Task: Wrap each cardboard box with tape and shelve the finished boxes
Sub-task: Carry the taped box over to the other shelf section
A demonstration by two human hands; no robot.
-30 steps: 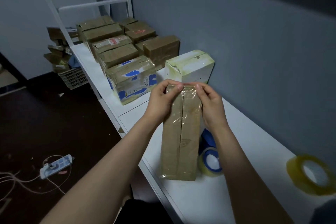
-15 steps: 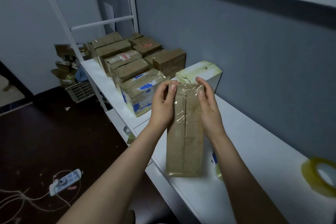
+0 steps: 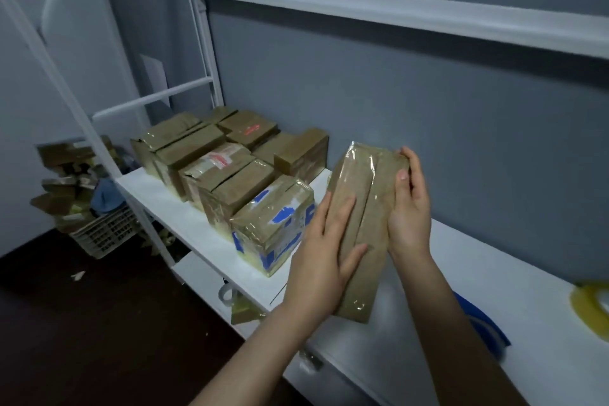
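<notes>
A long, narrow cardboard box [image 3: 365,208] covered in clear tape is held tilted above the white table [image 3: 461,280]. My left hand [image 3: 324,250] lies flat along its lower left side. My right hand [image 3: 408,208] grips its upper right edge. Several taped boxes [image 3: 230,171] stand packed together on the white shelf surface at the left; the nearest one [image 3: 273,224] has blue markings. A yellowish tape roll [image 3: 591,306] lies at the far right edge, and a blue-cored roll [image 3: 478,330] shows behind my right forearm.
A white metal shelf frame [image 3: 201,43] rises at the back left, with a rail [image 3: 395,13] across the grey wall overhead. A basket with cardboard scraps [image 3: 99,227] sits on the dark floor at the left.
The box has been lifted off the table and tilted toward the right. My left hand slid down from the top end to the lower side. The view shifted upward and leftward.
</notes>
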